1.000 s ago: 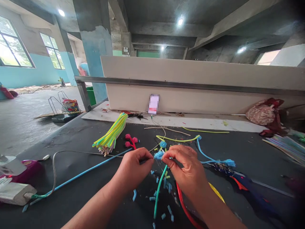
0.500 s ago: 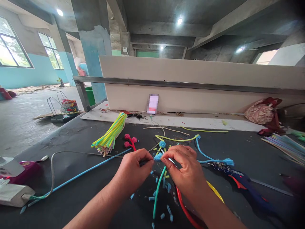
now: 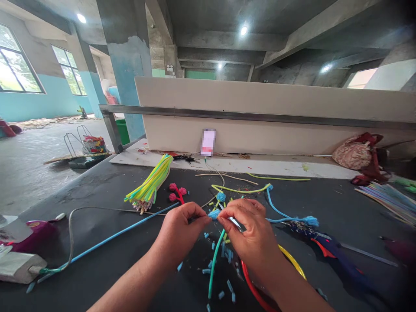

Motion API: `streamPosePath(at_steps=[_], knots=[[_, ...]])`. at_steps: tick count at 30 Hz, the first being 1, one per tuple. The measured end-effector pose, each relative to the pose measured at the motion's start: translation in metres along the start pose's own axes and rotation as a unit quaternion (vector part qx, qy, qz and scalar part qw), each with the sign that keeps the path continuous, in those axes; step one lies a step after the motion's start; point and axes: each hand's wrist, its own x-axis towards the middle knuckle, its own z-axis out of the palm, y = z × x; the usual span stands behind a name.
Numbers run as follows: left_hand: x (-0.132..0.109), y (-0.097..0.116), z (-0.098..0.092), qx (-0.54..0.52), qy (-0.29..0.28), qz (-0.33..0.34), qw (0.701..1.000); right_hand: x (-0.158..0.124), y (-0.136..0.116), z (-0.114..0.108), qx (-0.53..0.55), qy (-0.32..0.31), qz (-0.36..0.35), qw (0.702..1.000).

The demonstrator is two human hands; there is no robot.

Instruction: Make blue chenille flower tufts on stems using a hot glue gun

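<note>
My left hand [image 3: 183, 227] and my right hand [image 3: 248, 232] meet above the middle of the dark table, thumbs and forefingers pinched. Between their fingertips is a small blue fluffy tuft [image 3: 214, 214], gripped from both sides. Under the right hand shows a silver metal piece [image 3: 234, 222]; whether that hand holds it I cannot tell. A round blue pompom [image 3: 221, 197] sits just beyond the fingertips. Below them lies a green stem [image 3: 212, 268] among cut blue bits [image 3: 230, 255]. Red [image 3: 251, 284] and yellow [image 3: 294, 262] curved strips pass beside the right forearm.
Left of centre lie a yellow-green bundle of stems [image 3: 152, 180], a red pompom sprig [image 3: 177, 191] and a long blue stem [image 3: 113, 236]. A dark blue glue gun [image 3: 339, 258] lies at right. A white power strip [image 3: 21, 264] is at left; a phone [image 3: 208, 143] leans behind.
Both hands stay pinched on the blue tuft, with the fingertips shifted very slightly left. The things on the table stay in place.
</note>
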Motion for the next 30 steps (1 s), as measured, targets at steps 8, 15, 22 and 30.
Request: streamPosePath(at_steps=[8,15,22,30], knots=[[-0.001,0.002,-0.003,0.05,0.007,0.014,0.999,-0.002,-0.001,-0.001,0.02,-0.005,-0.006,1.0],[-0.003,-0.002,-0.003,0.07,0.05,0.051,0.995,-0.006,0.005,-0.004,0.158,0.001,0.173,0.972],[-0.005,0.0,-0.002,0.086,0.062,0.075,0.992,-0.004,0.004,0.005,0.296,-0.09,0.236,0.921],[-0.008,0.003,-0.001,0.095,0.047,0.075,0.992,0.0,0.003,-0.003,0.271,-0.104,0.239,0.927]])
